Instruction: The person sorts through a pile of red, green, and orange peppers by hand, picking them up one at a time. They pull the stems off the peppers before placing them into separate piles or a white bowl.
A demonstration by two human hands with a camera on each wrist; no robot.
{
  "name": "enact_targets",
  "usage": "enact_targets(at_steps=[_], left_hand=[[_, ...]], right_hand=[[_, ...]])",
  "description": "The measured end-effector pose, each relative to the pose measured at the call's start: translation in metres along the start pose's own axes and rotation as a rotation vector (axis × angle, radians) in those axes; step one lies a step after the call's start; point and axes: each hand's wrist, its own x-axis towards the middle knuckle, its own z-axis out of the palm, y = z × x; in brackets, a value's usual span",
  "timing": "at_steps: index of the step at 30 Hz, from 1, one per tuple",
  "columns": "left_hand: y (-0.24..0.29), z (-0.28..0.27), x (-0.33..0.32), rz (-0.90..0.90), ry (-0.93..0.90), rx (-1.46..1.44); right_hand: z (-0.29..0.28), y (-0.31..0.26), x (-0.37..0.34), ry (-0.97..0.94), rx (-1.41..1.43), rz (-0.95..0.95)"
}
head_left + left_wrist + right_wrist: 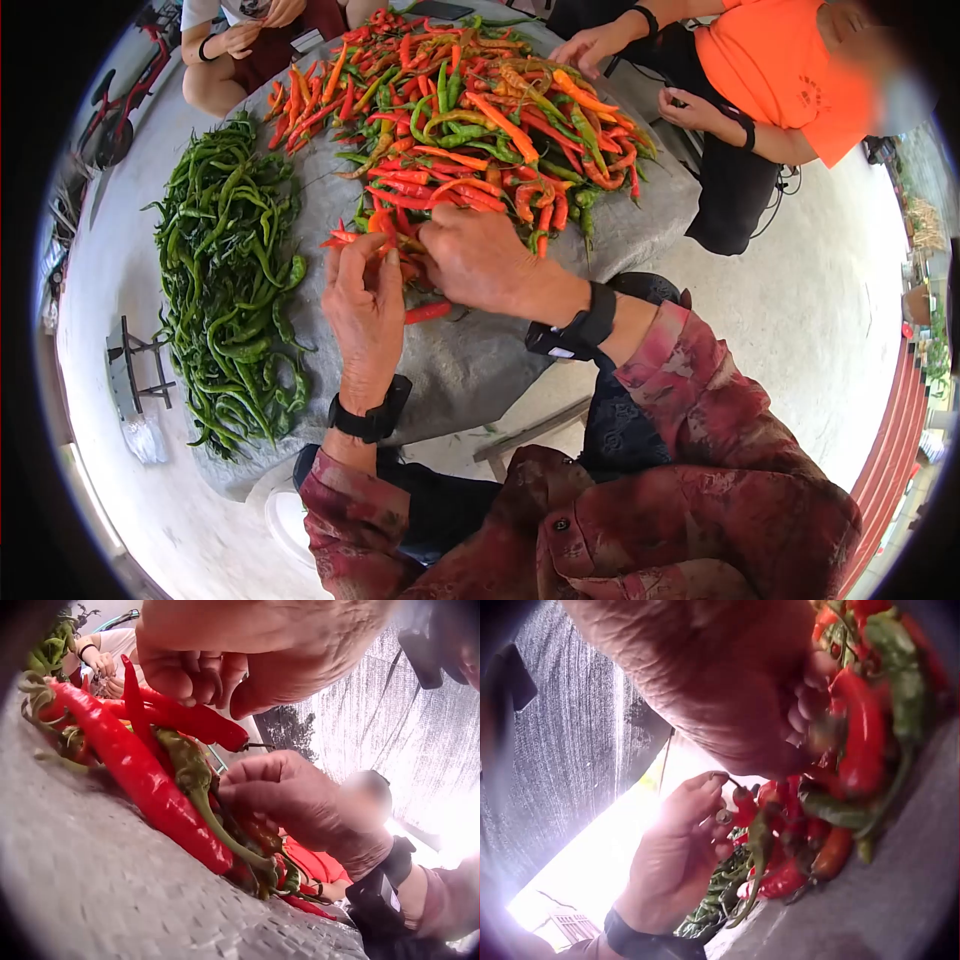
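The left hand is at the near edge of the red pepper pile, its thumb and fingertips pinched together. In the right wrist view, the left hand pinches the stem end of a red pepper. Just beside it, the right hand bends its fingers down into the pile. The left wrist view has the right hand with thumb and finger closed at the peppers, by a dark green pepper; which one it pinches is partly hidden. A long red pepper lies in front.
A heap of green peppers lies on the left of the grey sheet. Across the pile, a person in orange sits at the right and another person at the upper left. A wooden stool stands near the sheet's front edge.
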Motion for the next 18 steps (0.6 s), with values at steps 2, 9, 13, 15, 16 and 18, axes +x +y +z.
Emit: enact_targets(at_steps=[2, 9, 13, 15, 16, 18], left_hand=[[-0.003, -0.003, 0.001, 0.013, 0.015, 0.002], [-0.014, -0.006, 0.003, 0.010, -0.026, 0.038], [-0.013, -0.004, 0.002, 0.014, -0.024, 0.037], [-0.013, -0.005, 0.001, 0.016, -0.042, 0.045], [-0.014, -0.005, 0.001, 0.010, -0.037, 0.047], [-0.015, -0.004, 0.000, 0.035, -0.046, 0.063]], right_hand=[[0.000, -0.005, 0.003, 0.078, 0.037, -0.045], [-0.018, 0.047, 0.039, 0.175, 0.212, 0.135], [-0.011, 0.049, 0.041, -0.057, -0.103, 0.197], [-0.009, 0.046, 0.043, -0.125, -0.089, 0.197], [-0.009, 0.047, 0.044, -0.091, -0.090, 0.194], [-0.011, 0.043, 0.048, -0.057, -0.089, 0.192]])
